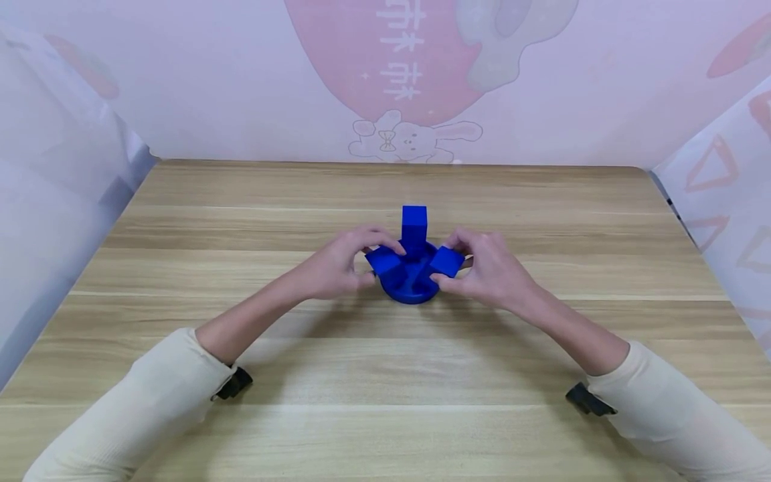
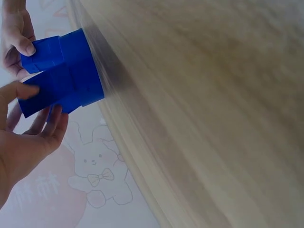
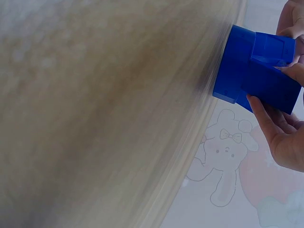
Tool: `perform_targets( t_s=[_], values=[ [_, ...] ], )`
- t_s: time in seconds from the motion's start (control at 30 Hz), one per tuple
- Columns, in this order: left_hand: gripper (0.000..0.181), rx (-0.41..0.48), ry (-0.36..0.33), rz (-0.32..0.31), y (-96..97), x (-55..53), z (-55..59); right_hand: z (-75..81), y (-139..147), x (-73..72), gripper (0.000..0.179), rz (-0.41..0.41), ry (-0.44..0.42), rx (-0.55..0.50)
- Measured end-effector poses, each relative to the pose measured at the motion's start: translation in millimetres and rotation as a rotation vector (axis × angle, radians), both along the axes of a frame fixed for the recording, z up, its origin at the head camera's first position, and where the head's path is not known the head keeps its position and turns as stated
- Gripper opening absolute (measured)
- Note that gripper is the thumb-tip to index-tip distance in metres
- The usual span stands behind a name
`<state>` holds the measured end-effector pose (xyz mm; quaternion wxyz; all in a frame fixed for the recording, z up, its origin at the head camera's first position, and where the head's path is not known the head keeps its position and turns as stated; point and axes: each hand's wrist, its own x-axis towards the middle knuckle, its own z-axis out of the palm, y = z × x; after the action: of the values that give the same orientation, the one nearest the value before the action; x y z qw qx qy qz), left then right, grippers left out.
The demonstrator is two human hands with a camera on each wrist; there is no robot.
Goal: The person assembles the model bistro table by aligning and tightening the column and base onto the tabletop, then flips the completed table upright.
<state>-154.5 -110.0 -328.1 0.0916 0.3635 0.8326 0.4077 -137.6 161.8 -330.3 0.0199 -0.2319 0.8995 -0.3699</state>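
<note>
A round blue base stands on the table, with three blue square blocks rising from it. My left hand pinches the left block between thumb and fingers. On the other side, my right hand grips the right block the same way. Behind them the back block stands upright, touched by neither hand. In the left wrist view, the left thumb lies on the face of the near block. The right wrist view shows fingers along the side of the near block.
The wooden table spreads around the base on all sides. A pale wall covering with rabbit drawings rises behind its far edge. Dark straps sit at both cream sleeves.
</note>
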Motion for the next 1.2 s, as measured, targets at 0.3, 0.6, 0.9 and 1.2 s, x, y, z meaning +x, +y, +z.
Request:
perform_targets(
  t_s=[0.3,0.6,0.9,1.2],
  values=[
    [0.053,0.05,-0.113,0.139,0.9,5.7,-0.9,-1.2,-0.1,0.1,0.031,0.003,0.004,-0.012],
    [0.045,0.121,-0.159,0.175,0.6,5.8,-3.1,-2.1,0.0,-0.2,0.03,0.011,0.016,-0.018],
    [0.045,0.127,-0.168,0.188,1.6,2.6,-3.6,-2.9,1.3,-0.4,0.03,0.012,-0.013,-0.046],
    [0.046,0.117,-0.179,0.192,2.0,1.5,-1.6,-2.8,2.0,0.1,0.03,0.016,0.012,-0.065]
  ],
)
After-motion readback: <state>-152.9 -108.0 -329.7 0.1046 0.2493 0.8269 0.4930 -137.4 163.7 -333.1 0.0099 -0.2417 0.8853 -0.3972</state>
